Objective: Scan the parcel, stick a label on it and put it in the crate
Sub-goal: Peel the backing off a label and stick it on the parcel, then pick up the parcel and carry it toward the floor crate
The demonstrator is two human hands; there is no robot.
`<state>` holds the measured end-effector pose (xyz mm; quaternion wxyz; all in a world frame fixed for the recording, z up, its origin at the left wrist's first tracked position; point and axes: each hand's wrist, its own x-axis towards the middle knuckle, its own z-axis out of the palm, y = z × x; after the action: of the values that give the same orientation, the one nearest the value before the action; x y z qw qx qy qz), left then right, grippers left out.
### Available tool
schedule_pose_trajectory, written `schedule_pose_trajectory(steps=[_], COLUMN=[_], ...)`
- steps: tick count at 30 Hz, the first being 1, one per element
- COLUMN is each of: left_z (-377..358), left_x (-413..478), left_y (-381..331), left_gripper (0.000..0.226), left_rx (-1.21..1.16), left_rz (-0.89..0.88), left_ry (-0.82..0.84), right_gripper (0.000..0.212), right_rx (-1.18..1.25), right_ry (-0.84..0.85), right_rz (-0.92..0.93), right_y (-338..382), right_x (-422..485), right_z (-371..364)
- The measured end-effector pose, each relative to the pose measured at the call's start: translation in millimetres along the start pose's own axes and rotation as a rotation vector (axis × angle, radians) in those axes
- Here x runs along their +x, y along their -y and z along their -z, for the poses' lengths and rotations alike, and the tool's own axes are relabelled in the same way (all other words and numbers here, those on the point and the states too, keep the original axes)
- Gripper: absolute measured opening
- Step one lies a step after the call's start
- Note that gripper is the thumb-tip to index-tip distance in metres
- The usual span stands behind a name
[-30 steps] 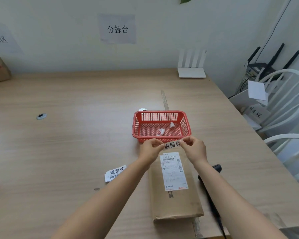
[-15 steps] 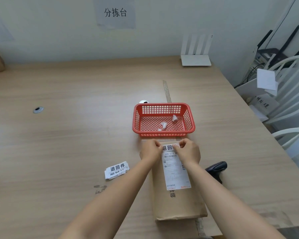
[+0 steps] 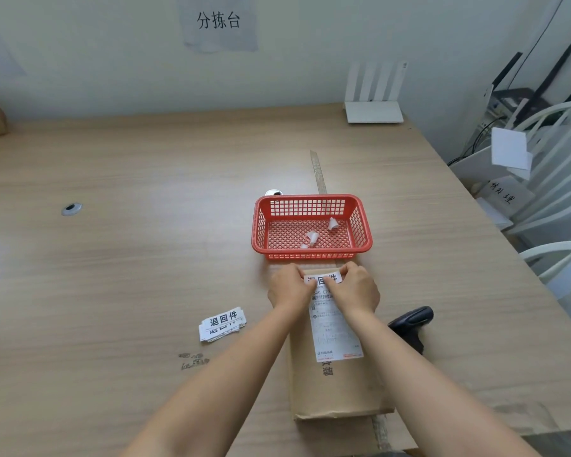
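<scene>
- Presently, a long brown parcel (image 3: 337, 384) lies flat on the wooden tabletop (image 3: 129, 275), its far end just short of the red crate (image 3: 311, 227) and apart from it.
- A white shipping slip (image 3: 335, 328) with a barcode is stuck along the parcel's top face.
- Left hand (image 3: 289, 290) and right hand (image 3: 356, 288) meet at the parcel's far end; fingertips of both pinch the two ends of a small white label (image 3: 322, 279) with black characters, held against the top of the shipping slip.
- Whether the label is fully stuck down cannot be told.
- The red crate stands beyond the parcel; it holds only a few curled white paper scraps (image 3: 312, 239).
- A stack of identical spare labels (image 3: 222, 324) lies on the tabletop left of the parcel, near it but not touching.
- A black handheld scanner (image 3: 411, 324) lies just right of the parcel, partly behind the right forearm.
- A white router (image 3: 373, 97) stands well beyond the parcel, against the wall.
</scene>
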<state>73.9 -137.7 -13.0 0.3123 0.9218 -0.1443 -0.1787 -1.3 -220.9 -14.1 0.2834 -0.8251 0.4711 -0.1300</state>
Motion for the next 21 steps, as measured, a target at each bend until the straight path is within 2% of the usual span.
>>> schedule_pose_trajectory(steps=[5,13,18,21], left_z=[2,3,6,5], left_x=[3,0,-10,-25], left_y=[3,8,19,30], left_gripper=[0.038,0.040,0.066,0.080], left_rx=[0.002,-0.011,-0.128,-0.173], left_rz=[-0.033,-0.050,-0.160,-0.174], left_ry=[-0.021,-0.012,0.015,-0.013], right_gripper=[0.033,0.021,0.020,0.024], right_rx=[0.031,0.061,0.242,0.263], right_ry=[0.004,-0.006,-0.015,-0.066], right_rz=[-0.030,-0.035,-0.022,-0.025], right_y=[0,-4,-14,-32], right_x=[2,3,2,-7], right_z=[1,3,14,23])
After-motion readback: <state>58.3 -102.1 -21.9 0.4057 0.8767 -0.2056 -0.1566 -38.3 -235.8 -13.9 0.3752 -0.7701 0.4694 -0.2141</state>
